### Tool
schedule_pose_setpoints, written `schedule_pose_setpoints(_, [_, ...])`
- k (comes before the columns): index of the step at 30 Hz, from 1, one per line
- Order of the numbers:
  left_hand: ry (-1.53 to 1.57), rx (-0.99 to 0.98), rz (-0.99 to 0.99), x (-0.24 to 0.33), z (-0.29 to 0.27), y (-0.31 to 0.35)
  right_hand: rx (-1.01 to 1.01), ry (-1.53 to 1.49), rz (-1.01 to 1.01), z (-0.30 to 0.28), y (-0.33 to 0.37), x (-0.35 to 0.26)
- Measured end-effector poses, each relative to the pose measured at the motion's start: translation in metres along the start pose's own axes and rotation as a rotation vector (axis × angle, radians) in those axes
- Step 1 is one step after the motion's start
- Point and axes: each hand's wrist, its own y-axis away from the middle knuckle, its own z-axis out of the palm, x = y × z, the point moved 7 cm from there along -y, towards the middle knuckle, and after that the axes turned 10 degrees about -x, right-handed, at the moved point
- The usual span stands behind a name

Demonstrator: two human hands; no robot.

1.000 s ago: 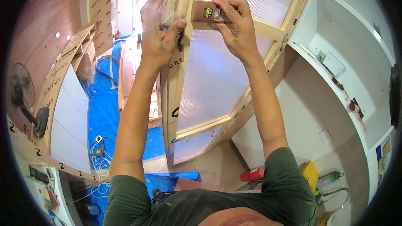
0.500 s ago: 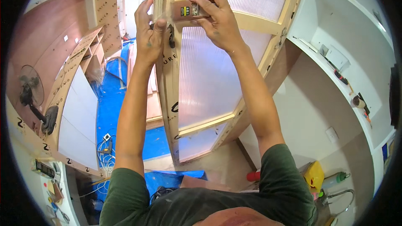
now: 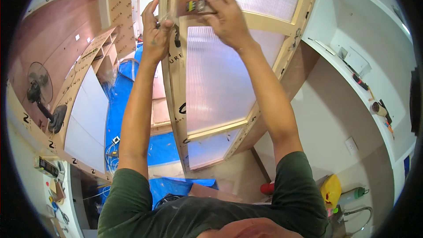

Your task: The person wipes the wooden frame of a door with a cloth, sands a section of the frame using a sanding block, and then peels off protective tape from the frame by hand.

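A door (image 3: 176,88) stands upright before me, with a light wooden frame and ribbed translucent panels (image 3: 220,75). My left hand (image 3: 156,33) rests at the frame's left edge, fingers stretched upward and thumb apart. A dark fitting or hole (image 3: 177,39) shows in the frame beside that hand. In my right hand (image 3: 225,20), closed and smeared by motion, is a flat brown rectangular piece (image 3: 187,5) with a yellow-and-black label. Its left end lies over the frame's upper part, close to the edge. I cannot tell its exact kind.
White shelving (image 3: 374,92) on the right carries several small tools. Blue sheeting (image 3: 163,147) covers floor on the left, with a white cable on it. A black fan (image 3: 42,99) stands at far left. A yellow bag (image 3: 330,189) and curved tap (image 3: 359,211) are at lower right.
My right hand has shifted slightly left and up with the brown piece, which is now more blurred. My left hand stays at the door's edge. The whole view has moved a little.
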Motion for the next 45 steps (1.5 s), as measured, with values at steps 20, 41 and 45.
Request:
schedule_pose_setpoints(20, [-0.010, 0.033, 0.076, 0.013, -0.001, -0.001, 0.011, 0.097, 0.206, -0.052, 0.056, 0.042])
schedule_pose_setpoints(41, [0.005, 0.058, 0.044, 0.022, -0.002, 0.000, -0.065, 0.097, 0.255, -0.027, 0.038, 0.042])
schedule_pose_setpoints(45, [-0.011, 0.049, 0.030, 0.025, -0.003, 0.000, -0.075, 0.152, 0.250, -0.025, 0.036, 0.040])
